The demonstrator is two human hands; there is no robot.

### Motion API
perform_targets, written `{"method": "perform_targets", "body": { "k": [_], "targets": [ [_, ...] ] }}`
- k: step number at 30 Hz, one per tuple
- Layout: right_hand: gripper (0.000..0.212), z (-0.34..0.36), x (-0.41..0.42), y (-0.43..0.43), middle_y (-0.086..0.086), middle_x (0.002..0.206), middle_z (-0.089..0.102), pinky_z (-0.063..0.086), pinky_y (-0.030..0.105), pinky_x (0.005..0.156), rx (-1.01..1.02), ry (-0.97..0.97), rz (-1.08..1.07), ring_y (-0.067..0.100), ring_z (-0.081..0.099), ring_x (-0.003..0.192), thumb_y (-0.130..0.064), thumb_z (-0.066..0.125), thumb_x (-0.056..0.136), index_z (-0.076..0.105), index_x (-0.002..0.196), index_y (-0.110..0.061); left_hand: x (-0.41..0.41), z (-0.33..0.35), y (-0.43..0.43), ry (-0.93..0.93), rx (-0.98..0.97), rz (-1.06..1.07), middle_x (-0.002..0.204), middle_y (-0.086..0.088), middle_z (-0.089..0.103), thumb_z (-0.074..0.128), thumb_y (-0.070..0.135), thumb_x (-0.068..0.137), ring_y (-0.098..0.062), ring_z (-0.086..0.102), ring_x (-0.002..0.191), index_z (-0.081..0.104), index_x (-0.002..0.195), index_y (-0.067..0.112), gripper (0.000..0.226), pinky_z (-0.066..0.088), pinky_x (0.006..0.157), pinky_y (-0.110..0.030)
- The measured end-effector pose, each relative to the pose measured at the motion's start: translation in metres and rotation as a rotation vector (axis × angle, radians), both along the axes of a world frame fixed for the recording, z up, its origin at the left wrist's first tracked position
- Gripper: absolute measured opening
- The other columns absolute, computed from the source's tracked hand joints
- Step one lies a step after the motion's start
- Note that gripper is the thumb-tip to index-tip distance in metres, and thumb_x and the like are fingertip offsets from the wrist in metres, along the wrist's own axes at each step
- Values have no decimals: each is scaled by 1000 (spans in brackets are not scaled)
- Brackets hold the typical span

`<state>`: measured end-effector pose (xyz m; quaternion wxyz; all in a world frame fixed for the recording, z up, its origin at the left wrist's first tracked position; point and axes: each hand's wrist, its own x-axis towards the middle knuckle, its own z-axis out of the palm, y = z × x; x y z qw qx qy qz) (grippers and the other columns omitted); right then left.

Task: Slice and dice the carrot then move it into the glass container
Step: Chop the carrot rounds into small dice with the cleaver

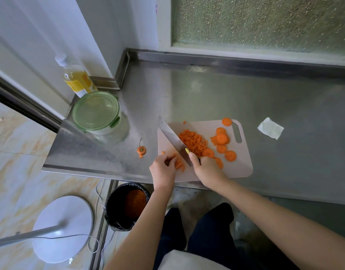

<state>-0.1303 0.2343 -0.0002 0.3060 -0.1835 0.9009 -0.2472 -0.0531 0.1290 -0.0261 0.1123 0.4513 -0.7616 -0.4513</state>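
A pale pink cutting board (239,166) lies on the steel counter. On its middle sits a heap of diced carrot (193,141), with several round carrot slices (222,139) to the right. My left hand (163,168) holds carrot strips (179,163) down at the board's near left corner, fingers curled on them. My right hand (204,168) grips the knife (173,138), whose blade runs up and left between the strips and the heap. The glass container (98,115) with a green lid on stands at the counter's left end.
A carrot top (141,150) lies on the counter left of the board. An oil bottle (76,76) stands behind the container. A folded paper towel (270,128) lies at the right. Below the counter edge are a black bin (126,206) and a white fan base (62,228).
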Motion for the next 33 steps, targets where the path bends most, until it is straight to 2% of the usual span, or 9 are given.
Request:
{"method": "perform_targets", "body": {
  "k": [4, 7, 11, 13, 15, 20, 27, 31, 33],
  "targets": [
    [58, 4, 4, 3, 0, 59, 50, 35, 29, 62, -22, -4, -4, 24, 53, 69, -49, 26, 100, 47, 58, -15, 2, 0, 0, 27, -11, 0, 88, -3, 70, 64, 11, 86, -6, 54, 75, 73, 89, 10, 10, 31, 64, 5],
    [57, 6, 10, 9, 0, 56, 46, 31, 30, 52, -46, -13, -13, 24, 50, 67, -48, 27, 100, 42, 55, -18, 2, 0, 0, 37, 3, 5, 83, 0, 69, 63, 11, 87, -7, 55, 73, 73, 89, 11, 10, 32, 64, 4],
    [57, 6, 16, 16, 3, 63, 52, 32, 23, 51, -59, -23, -18, 22, 52, 67, -49, 27, 99, 54, 67, -10, 1, 1, 0, 31, 24, 34, 82, 5, 65, 63, 10, 86, -7, 55, 74, 71, 92, 11, 10, 32, 66, 0],
    [58, 7, 18, 17, 5, 67, 57, 35, 29, 55, -67, -32, -19, 22, 52, 68, -48, 27, 100, 59, 73, -7, 1, 1, 0, 29, 31, 36, 80, 5, 65, 63, 9, 86, -7, 55, 72, 70, 89, 10, 8, 33, 64, -1],
    [58, 6, 20, 17, 9, 72, 59, 35, 29, 63, -64, -22, -19, 24, 54, 73, -47, 28, 100, 60, 76, -6, 1, -1, 0, 17, 28, 35, 80, 2, 67, 63, 9, 85, -9, 56, 72, 69, 88, 8, 7, 33, 65, -6],
    [55, 2, 22, 16, 14, 79, 64, 37, 29, 68, -68, -14, -28, 29, 59, 81, -46, 28, 100, 60, 76, -8, 1, -4, -1, -1, 14, 19, 83, -2, 68, 63, 10, 85, -11, 56, 74, 69, 87, 6, 7, 31, 65, -9],
    [57, 10, 20, 13, 4, 65, 54, 35, 28, 64, -27, -42, 6, 23, 53, 70, -47, 25, 101, 49, 62, -12, -1, -4, 0, -4, 11, 10, 82, 0, 67, 62, 8, 86, -12, 57, 75, 69, 87, 7, 7, 32, 67, -9],
    [60, 12, 17, 7, 14, 81, 63, 35, 27, 64, 51, -25, 18, 24, 52, 73, -50, 23, 100, 58, 77, -6, -2, -3, -1, -7, 17, 8, 81, 2, 65, 61, 7, 85, -11, 55, 74, 69, 86, 8, 8, 32, 67, -9],
    [62, 11, 17, 5, 14, 80, 63, 36, 28, 62, 69, -24, 20, 25, 54, 74, -51, 22, 100, 57, 76, -6, -2, -3, 0, -5, 17, 6, 81, 1, 66, 61, 6, 85, -12, 55, 74, 69, 85, 8, 8, 33, 66, -9]
  ]
}}
